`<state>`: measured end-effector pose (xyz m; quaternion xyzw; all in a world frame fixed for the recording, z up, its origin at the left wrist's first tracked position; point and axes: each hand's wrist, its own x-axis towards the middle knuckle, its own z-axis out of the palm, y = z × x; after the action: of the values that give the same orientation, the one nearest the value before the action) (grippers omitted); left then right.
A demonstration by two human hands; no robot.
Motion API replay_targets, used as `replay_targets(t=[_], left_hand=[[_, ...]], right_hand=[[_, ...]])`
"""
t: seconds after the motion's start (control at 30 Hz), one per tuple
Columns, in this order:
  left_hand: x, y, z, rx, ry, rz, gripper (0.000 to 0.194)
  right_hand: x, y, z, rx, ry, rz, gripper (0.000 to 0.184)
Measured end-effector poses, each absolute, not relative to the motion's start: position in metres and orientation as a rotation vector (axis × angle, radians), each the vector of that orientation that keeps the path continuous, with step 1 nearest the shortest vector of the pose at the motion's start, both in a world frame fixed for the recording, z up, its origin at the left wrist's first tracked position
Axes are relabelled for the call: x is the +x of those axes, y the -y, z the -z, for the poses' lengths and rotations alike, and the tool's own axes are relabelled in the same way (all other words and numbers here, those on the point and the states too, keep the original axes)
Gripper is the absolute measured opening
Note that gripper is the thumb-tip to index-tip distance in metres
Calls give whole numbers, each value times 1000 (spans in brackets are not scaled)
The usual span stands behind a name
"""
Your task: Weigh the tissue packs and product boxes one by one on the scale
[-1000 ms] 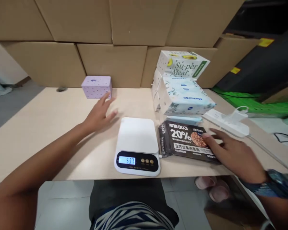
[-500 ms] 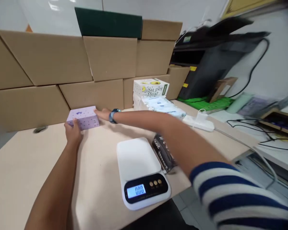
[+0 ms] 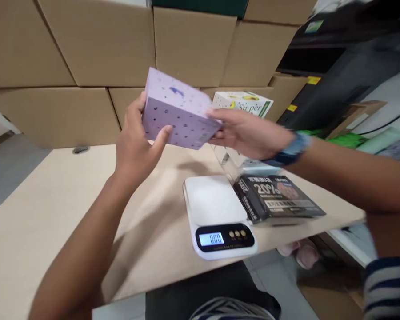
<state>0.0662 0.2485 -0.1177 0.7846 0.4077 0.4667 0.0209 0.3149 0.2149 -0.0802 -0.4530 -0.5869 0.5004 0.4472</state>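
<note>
A small purple box (image 3: 178, 115) with dark dots hangs tilted in the air above the table, gripped from both sides. My left hand (image 3: 136, 138) closes on its left end, thumb across the front face. At the right end, my right hand (image 3: 242, 129) pinches the corner, with some fingers underneath. Below the box stands a white digital kitchen scale (image 3: 216, 200); its pan carries nothing and its lit display reads 0.00. Right beside the scale lies a black packet (image 3: 280, 195) printed with "20%".
Stacked cardboard boxes (image 3: 113, 42) wall off the back of the table (image 3: 76, 191). A white "Super Meal" box (image 3: 245, 100) stands behind my right hand. A large black machine (image 3: 323, 66) is at the back right. The table's front edge runs below the scale.
Both hands have lifted the purple box off the table's back and brought it right and nearer, tilting it. The view has shifted, so the black packet now shows more fully.
</note>
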Motion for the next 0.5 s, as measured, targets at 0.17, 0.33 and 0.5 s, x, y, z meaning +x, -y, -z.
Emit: replay_targets(t=[0.17,0.33,0.5], left_hand=[[84,-151,153,2575,-981,-927,92],[83,-118,210,2352,-997,-549,108],[80,-156,215,1892,-1301,-1025,89]], right_hand=[[395,-121,122,-1405,1617,-841,101],[431,-109,161,-1430,2093,12,84],[468,-106,165,-1228,1899,429,76]])
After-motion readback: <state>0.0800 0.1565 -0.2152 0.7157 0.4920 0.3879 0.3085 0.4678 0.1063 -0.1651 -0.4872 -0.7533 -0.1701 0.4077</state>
